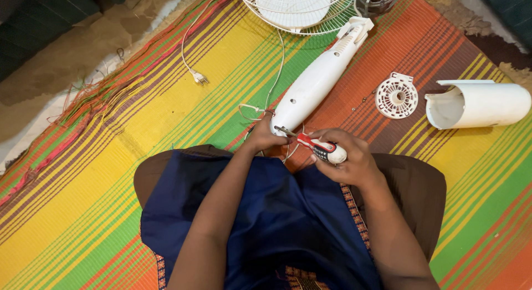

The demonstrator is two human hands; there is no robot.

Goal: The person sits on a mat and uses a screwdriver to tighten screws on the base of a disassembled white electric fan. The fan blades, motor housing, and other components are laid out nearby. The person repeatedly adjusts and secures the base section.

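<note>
Your right hand [346, 159] is curled tight around a screwdriver [318, 147] with a chunky red, white and black handle, glossy hard plastic, its thin metal shaft angled up and left so the tip meets the near end of the fan's stand column [318, 79]. That column is a long, smooth white plastic tube, rounded and slightly tapering, lying diagonally on the mat from just ahead of your lap up toward the fan head. Your left hand [263, 136] is closed over the column's near end, fingers wrapped around it just beside the screwdriver tip; thin white wires [250, 108] loop out of that end. At the column's far end sits the fan guard [299, 13], a round cage of fine white wire ribs, with pale blades behind it. A slim white power cord [185, 46] curves off to the left and ends in a two-pin plug [198, 77]. To your right, well apart from your hands, lie a round white plastic disc [397, 96] pierced with slots and a centre hole, and beyond it a hollow white cylindrical cover [479, 104] with a jagged open edge, lying on its side. All of it rests on a woven mat [111, 173] of fine ribbed stripes in yellow, green, orange and brown, frayed at its left edge.
</note>
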